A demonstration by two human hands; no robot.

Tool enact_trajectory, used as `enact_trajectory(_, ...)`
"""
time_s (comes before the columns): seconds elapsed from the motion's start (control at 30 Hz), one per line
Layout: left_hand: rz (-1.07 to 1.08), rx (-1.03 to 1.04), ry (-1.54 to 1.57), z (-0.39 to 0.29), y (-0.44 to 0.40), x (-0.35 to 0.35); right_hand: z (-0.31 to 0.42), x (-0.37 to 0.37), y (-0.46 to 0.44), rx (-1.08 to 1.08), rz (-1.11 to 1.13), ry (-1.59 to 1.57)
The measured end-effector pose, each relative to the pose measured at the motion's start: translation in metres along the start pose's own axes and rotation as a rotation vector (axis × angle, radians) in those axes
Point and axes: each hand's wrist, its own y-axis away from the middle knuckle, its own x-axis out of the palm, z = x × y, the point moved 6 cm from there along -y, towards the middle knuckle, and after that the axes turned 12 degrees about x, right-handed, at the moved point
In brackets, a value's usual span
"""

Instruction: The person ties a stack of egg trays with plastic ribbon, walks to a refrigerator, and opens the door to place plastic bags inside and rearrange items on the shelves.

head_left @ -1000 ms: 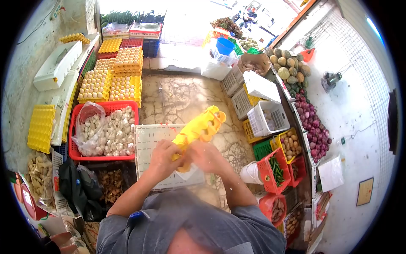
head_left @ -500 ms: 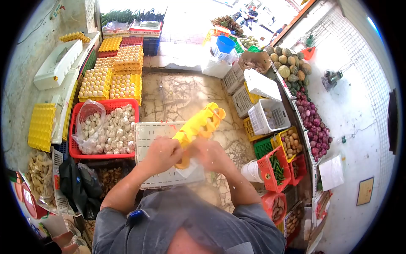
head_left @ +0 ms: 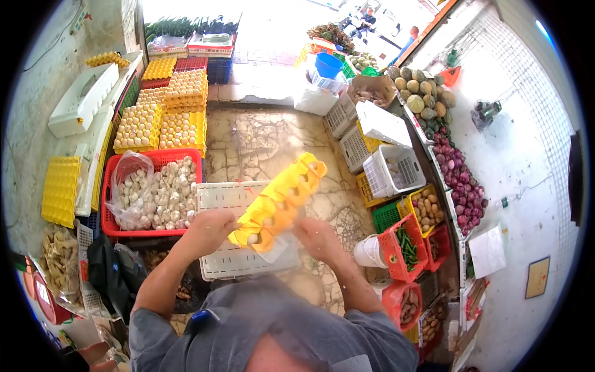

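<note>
1. A yellow egg carton (head_left: pixel 279 201) is held up at a slant above the white slotted crate (head_left: pixel 214 263) and the floor (head_left: pixel 242 139), its far end pointed toward the doorway.
2. At the carton's near left corner, a closed grip is kept by the left hand (head_left: pixel 212 232); its fingertips are hidden behind the yellow edge.
3. Over at the lower right side, the right hand (head_left: pixel 317 239) is seen with fingers curled, softened by blur. Whether the carton is gripped or merely brushed there cannot be told.
4. Below the carton, a thin white sheet (head_left: pixel 280 250) is partly covered; paper or plastic cannot be decided.
5. In the nearest cup, a pale rounded patch is glimpsed, too unclear to be called an egg.
6. Much of the slotted crate is masked by the carton and the sheet.
7. To the left, some garlic (head_left: pixel 173 193) is shown plainly in a red basket (head_left: pixel 108 214), while more is veiled by a clear bag (head_left: pixel 131 201).
8. The white bucket (head_left: pixel 367 252) is half blocked by the red crate of green peppers (head_left: pixel 407 251).
9. At the top, the street is bleached by glare; at the bottom, the wearer's grey shirt (head_left: pixel 229 328) is cut off by the frame.
</note>
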Motion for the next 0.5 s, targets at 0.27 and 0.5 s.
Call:
enact_trajectory(0.27, -0.622, -0.166, 0.821, 0.071, 0.084, 0.042, -0.102, 0.036, -0.021, 0.288, -0.029, -1.227)
enact_trajectory(0.5, -0.274, 0.084, 0.193, -0.008, 0.047, 0.054, -0.154, 0.139, -0.086, 0.328, 0.013, -1.752)
